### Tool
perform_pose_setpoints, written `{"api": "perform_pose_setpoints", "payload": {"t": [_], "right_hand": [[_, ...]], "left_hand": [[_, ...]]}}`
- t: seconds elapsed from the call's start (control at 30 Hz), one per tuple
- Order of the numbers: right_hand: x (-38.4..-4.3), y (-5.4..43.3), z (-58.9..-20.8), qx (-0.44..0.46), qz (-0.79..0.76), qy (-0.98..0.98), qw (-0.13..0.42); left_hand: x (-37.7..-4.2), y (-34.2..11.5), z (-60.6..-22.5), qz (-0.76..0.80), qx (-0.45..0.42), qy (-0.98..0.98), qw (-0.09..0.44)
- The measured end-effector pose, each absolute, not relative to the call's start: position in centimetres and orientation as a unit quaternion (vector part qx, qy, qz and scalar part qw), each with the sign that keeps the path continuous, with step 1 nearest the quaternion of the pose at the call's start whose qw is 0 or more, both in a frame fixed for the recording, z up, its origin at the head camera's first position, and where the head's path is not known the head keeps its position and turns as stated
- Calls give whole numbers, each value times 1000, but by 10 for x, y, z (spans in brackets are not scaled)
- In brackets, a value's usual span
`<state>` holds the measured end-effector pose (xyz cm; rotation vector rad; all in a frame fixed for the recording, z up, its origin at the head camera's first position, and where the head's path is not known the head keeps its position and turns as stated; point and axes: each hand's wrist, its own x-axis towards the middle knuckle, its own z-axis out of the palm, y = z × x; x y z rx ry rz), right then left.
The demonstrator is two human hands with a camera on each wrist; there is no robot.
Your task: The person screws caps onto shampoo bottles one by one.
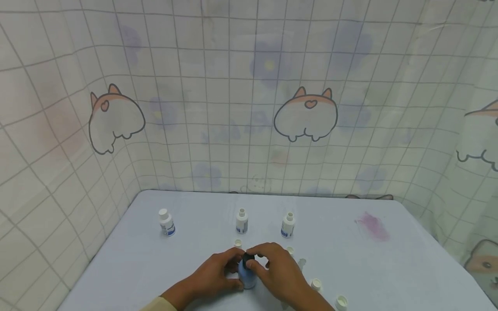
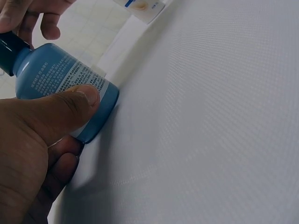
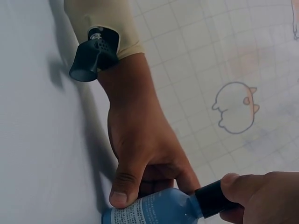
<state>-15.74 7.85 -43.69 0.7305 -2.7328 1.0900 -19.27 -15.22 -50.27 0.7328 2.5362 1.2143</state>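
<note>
A blue bottle (image 1: 247, 276) with a black cap (image 1: 247, 259) stands upright on the table near its front, between both hands. My left hand (image 1: 215, 274) grips the bottle's body, the thumb lying across its printed label in the left wrist view. With thumb and fingers my right hand (image 1: 278, 270) pinches the black cap from the other side. In the right wrist view the cap (image 3: 214, 198) sits on the bottle's neck, and the left hand (image 3: 140, 140) holds the blue body (image 3: 159, 207) lower down.
A capped white bottle (image 1: 167, 223) stands at the back left of the table (image 1: 128, 259). Two uncapped white bottles, one mid-back (image 1: 242, 221) and one farther right (image 1: 288, 225), stand beyond the hands. Several white caps lie around the right hand, including one cap (image 1: 341, 302) at the front. A pink stain (image 1: 372, 226) marks the right side.
</note>
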Motion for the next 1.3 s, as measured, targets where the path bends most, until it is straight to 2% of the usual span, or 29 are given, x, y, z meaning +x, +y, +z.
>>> {"api": "perform_pose_setpoints", "payload": {"t": [0.33,0.7,1.3], "right_hand": [[-156,76,-436,197,365,-910,25],[-155,80,-436,301,345,-887,53],[-156,82,-434,287,354,-888,56]], "left_hand": [[-192,-151,-502,412,244,870,120],[-189,-151,-500,407,252,871,106],[-191,-151,-500,407,249,872,112]]}}
